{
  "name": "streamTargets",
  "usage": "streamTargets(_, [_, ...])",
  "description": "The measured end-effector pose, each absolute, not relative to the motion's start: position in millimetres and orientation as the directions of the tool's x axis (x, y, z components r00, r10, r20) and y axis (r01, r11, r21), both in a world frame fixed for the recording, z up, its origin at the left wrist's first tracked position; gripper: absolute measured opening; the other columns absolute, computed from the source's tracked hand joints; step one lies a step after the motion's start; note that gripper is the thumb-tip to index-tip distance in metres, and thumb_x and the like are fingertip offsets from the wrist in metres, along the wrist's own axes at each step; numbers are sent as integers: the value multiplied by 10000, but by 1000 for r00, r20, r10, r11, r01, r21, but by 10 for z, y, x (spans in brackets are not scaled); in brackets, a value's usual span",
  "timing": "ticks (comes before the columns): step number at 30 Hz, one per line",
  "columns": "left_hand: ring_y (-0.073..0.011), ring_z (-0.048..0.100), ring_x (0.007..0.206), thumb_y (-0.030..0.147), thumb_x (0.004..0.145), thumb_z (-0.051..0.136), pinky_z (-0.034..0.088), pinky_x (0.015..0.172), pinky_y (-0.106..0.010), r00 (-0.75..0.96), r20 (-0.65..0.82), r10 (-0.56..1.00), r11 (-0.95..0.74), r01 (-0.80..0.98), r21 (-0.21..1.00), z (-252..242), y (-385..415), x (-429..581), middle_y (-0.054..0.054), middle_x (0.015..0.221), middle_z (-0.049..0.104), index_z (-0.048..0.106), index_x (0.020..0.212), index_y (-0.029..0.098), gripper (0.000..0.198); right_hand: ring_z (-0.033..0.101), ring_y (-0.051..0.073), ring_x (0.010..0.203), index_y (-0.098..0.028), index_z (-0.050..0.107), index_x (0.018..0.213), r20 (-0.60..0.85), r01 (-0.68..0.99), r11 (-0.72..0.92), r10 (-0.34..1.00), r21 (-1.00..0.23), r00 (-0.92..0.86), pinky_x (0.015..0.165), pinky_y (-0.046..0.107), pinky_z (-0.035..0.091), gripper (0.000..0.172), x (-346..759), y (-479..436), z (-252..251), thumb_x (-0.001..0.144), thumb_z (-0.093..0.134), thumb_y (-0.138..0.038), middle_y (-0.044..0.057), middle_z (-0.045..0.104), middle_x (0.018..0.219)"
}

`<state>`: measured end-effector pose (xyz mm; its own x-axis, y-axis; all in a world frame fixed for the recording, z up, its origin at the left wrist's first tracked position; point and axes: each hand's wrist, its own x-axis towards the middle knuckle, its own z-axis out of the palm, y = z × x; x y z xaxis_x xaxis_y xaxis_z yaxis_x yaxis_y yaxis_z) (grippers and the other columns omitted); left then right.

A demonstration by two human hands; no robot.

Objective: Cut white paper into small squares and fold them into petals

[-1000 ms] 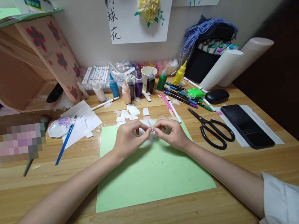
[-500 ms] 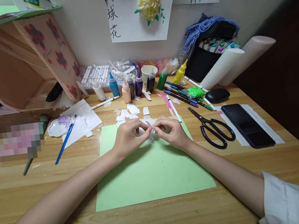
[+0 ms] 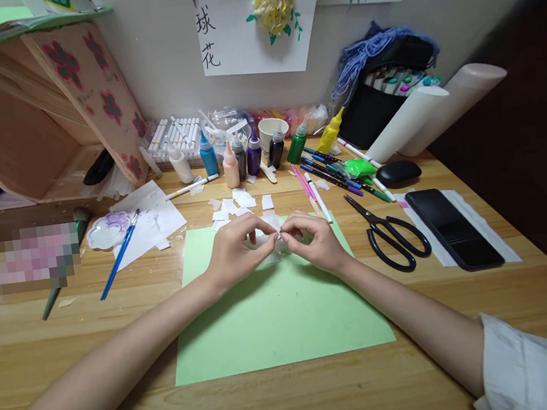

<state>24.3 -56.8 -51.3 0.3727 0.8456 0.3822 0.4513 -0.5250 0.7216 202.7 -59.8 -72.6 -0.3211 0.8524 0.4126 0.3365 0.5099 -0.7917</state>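
Note:
Over the far part of a light green sheet of paper (image 3: 277,317), my left hand (image 3: 239,249) and my right hand (image 3: 314,240) meet fingertip to fingertip. Both are closed in a pinch on a small white piece of paper (image 3: 278,232), mostly covered by the fingers. More white paper (image 3: 273,257) lies on the green sheet below and behind the fingers, partly hidden by them. Several torn white paper scraps (image 3: 243,198) are scattered on the wood just past the sheet's far edge.
Black-handled scissors (image 3: 389,234) and a phone (image 3: 456,229) lie to the right. Paint bottles (image 3: 253,154) stand in a row at the back, with pens (image 3: 332,174) beside them. On the left are a palette (image 3: 107,231), a blue paintbrush (image 3: 121,255) and a pinkish box (image 3: 92,107).
Both hands stay in nearly the same place, still pinching the white paper. A little more white shows between the fingertips; otherwise only the camera view has shifted slightly.

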Motion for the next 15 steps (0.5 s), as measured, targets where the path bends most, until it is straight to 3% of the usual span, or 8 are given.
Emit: streamTargets(15, [-94,486,582,224,790,593,403,569,-229,379,381,843,-525,426,737,-511,-571,249,-20,724,638,655,750,168,93,433,129,600,-189,577,691,405,342,501,858,-795,-314,572,278,357,131,2035,-587,-751,804,529,-143,0,551,641])
